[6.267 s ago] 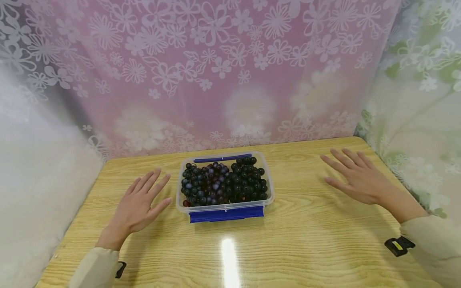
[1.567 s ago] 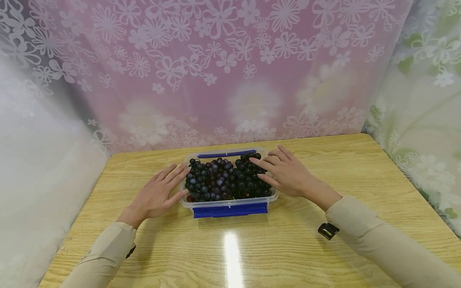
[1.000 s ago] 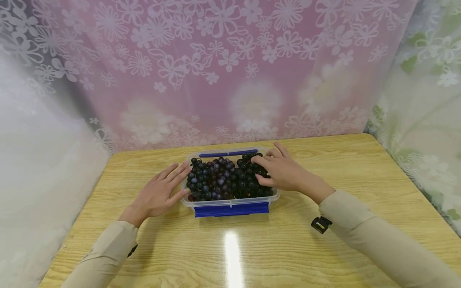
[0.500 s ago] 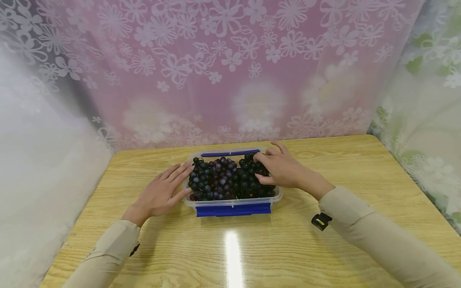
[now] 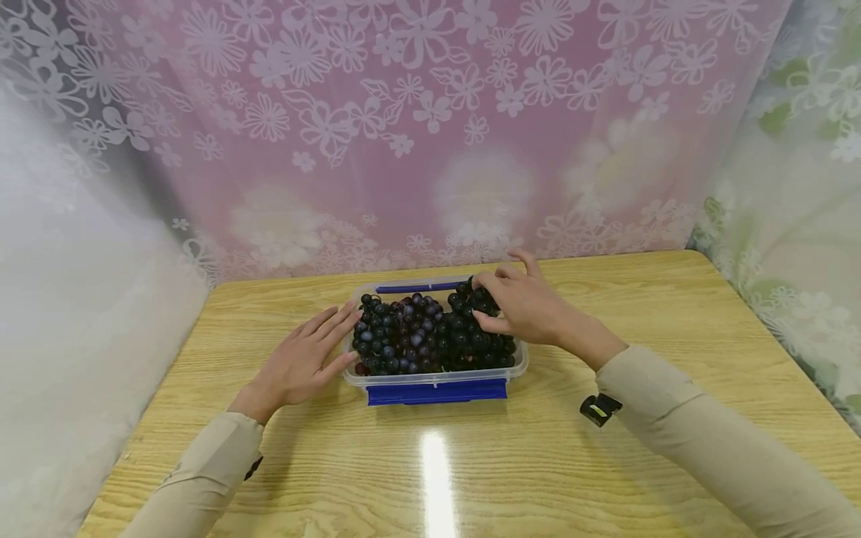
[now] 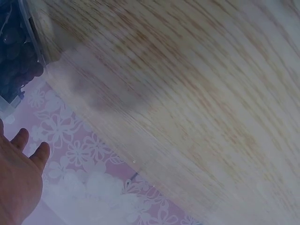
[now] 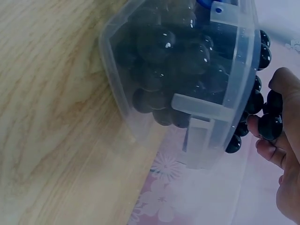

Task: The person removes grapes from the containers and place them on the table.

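Note:
A clear plastic food container (image 5: 403, 379) with blue clasps stands on the table, filled with dark grapes. My left hand (image 5: 299, 359) rests at its left side, fingers straight, the fingertips overlapping the rim. At the right end, my right hand (image 5: 528, 306) curls its thumb and fingers round the upper part of a bunch of black grapes (image 5: 463, 336). In the right wrist view, grapes (image 7: 270, 126) show between the thumb and fingers, above the container's rim. Purplish grapes (image 5: 412, 329) fill the middle and left of the container.
The wood-grain table (image 5: 323, 471) extends around the container, with a bright light reflection in front. A pink flowered curtain (image 5: 377, 187) hangs close behind the table's back edge. Pale flowered cloth (image 5: 794, 246) hangs at the right and white cloth at the left.
Both hands have come in from the sides to the container. My right fingers have closed round the black grapes, and the bunch's top has risen slightly. The left hand has stayed at the rim lately.

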Motion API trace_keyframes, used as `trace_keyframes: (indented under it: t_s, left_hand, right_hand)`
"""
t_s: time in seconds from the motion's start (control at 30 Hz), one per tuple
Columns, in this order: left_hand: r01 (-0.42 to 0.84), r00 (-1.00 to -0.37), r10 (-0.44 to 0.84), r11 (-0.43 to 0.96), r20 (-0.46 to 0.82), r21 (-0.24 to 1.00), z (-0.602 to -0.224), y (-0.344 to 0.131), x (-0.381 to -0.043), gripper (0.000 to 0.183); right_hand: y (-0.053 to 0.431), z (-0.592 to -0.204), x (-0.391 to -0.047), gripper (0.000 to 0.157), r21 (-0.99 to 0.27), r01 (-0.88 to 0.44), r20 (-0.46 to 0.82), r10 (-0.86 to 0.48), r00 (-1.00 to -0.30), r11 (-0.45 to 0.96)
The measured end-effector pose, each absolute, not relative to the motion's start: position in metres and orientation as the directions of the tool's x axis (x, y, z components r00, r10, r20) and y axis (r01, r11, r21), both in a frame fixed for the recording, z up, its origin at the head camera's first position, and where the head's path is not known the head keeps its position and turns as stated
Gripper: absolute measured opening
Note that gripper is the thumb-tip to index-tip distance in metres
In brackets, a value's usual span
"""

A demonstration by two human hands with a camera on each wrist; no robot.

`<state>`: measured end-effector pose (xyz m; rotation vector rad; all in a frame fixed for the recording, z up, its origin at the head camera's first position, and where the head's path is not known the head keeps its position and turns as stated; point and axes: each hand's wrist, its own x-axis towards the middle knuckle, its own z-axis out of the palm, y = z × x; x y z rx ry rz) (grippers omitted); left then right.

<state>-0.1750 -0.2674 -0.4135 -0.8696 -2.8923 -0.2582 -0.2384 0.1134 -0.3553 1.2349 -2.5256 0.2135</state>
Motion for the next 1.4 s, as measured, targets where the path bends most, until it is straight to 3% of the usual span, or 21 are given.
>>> trace_keyframes:
  t_s: [0.4, 1.1, 1.4]
  left_hand:
    - [0.564, -0.824, 0.542, 0.815, 0.165, 0.134, -0.415, -0.265, -0.175, 0.065]
    - [0.556, -0.829, 0.534, 0.817, 0.165, 0.153, -0.416, -0.265, -0.174, 0.064]
    - [0.558, -0.828, 0.534, 0.814, 0.173, 0.158, -0.417, -0.267, -0.174, 0.064]
  right_hand:
    - [0.114, -0.339, -0.239, 0.039, -0.01, -0.81, 0.41, -0.736, -0.539, 0.587]
    - [0.116, -0.307, -0.241, 0.031, 0.003, -0.852, 0.496, -0.741, -0.453, 0.524]
    - [0.118, -0.289, -0.239, 0.032, -0.002, -0.831, 0.481, -0.728, -0.489, 0.557]
